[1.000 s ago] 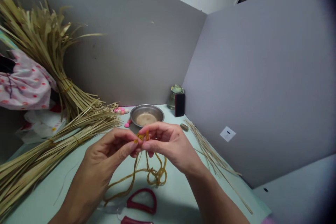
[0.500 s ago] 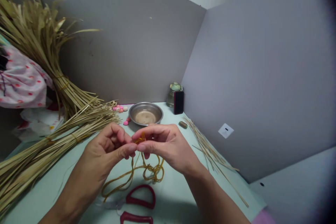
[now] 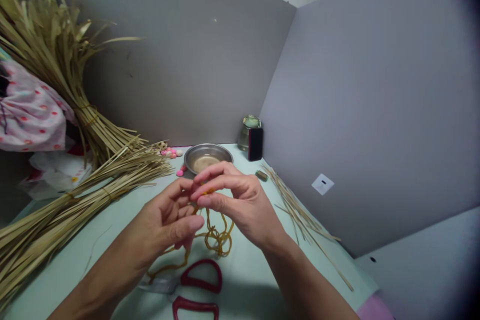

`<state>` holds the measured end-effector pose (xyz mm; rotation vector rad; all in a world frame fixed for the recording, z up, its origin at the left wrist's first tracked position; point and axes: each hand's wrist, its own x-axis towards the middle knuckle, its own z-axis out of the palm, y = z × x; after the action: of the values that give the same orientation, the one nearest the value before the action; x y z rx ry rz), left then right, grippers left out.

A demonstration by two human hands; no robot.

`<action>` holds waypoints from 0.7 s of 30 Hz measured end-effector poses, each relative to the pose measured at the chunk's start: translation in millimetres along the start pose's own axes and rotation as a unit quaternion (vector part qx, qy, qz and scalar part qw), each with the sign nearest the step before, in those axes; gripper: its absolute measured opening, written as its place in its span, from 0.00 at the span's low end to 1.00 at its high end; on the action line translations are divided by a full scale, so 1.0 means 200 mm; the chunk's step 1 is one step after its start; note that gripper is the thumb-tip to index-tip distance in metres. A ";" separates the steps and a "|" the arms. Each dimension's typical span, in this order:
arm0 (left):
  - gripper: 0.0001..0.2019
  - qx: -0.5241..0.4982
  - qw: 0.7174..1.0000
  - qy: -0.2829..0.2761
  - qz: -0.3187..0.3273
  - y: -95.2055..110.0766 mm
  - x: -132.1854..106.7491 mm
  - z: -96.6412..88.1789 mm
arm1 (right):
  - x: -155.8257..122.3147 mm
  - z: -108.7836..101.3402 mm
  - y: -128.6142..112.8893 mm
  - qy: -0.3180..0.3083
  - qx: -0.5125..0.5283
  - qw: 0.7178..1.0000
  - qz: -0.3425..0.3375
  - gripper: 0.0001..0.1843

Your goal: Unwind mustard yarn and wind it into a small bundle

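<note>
Clearly the left hand (image 3: 168, 222) and right hand (image 3: 232, 202) are both pinching the top of a golden strand (image 3: 217, 237), whose tangled loops are trailing onto the counter (image 3: 255, 280). It looks light, limp and easily snagged, best held near the knot. Scissors (image 3: 198, 285) are lying close below; straw bundles (image 3: 75, 195) are crowding the left side.

Golden-brown strands (image 3: 215, 235) lie on a pale mint counter (image 3: 255, 270) beside red-handled scissors (image 3: 198, 285); pink beads (image 3: 170, 152) sit beside the silver bowl (image 3: 208, 156), straw-yellow bundles (image 3: 75, 195) left of it.
</note>
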<state>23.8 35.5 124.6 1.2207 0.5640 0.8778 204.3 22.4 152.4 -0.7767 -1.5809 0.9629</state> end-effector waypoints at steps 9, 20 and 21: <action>0.15 0.069 0.997 0.040 0.013 -0.08 0.01 -0.02 | 0.02 -0.02 0.04 -0.101 0.068 0.992 0.012 0.11; 0.19 0.094 0.995 0.029 -0.005 -0.07 0.02 -0.02 | 0.03 -0.04 0.07 -0.214 0.201 0.952 0.088 0.11; 0.17 0.100 0.995 0.024 -0.004 -0.06 0.02 -0.02 | 0.03 -0.04 0.07 -0.187 0.190 0.961 0.080 0.09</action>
<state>25.9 39.9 112.9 1.3795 0.7071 0.8618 210.2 35.3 142.9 -0.4723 -1.5907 1.5496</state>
